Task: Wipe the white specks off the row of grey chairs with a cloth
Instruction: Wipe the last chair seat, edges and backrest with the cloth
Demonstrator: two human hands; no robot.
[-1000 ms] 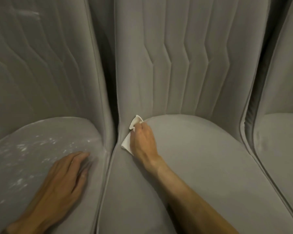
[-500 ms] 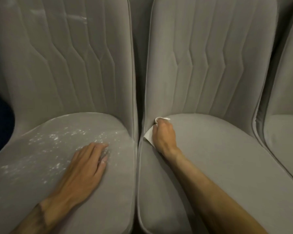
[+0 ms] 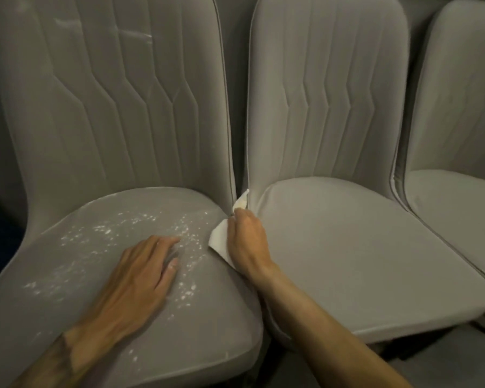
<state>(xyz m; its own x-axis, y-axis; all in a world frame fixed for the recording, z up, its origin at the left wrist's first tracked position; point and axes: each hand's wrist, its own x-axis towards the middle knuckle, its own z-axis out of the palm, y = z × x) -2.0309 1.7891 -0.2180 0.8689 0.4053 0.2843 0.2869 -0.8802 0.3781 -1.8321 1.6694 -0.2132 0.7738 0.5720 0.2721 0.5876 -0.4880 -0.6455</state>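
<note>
Cloth [image 3: 218, 242], frame centre, bunched in right hand's [image 3: 247, 242] curled fingers at the seat gap: light, limp, best gripped wadded. Left hand [image 3: 143, 273] lies flat, fingers straight, on the specks [image 3: 107, 229], lower left.

Three chairs, two hands, one cloth.

Three grey upholstered chairs stand in the row: the left chair [image 3: 109, 107], the middle chair [image 3: 347, 247] and the right chair [image 3: 459, 107], the last only partly in view. Two bare hands show, one left hand [image 3: 140, 275] and one right hand [image 3: 247, 242]. There is one white cloth [image 3: 219, 242]. The white specks [image 3: 107, 229] are too many to count, and lie on one seat of the three.
</note>
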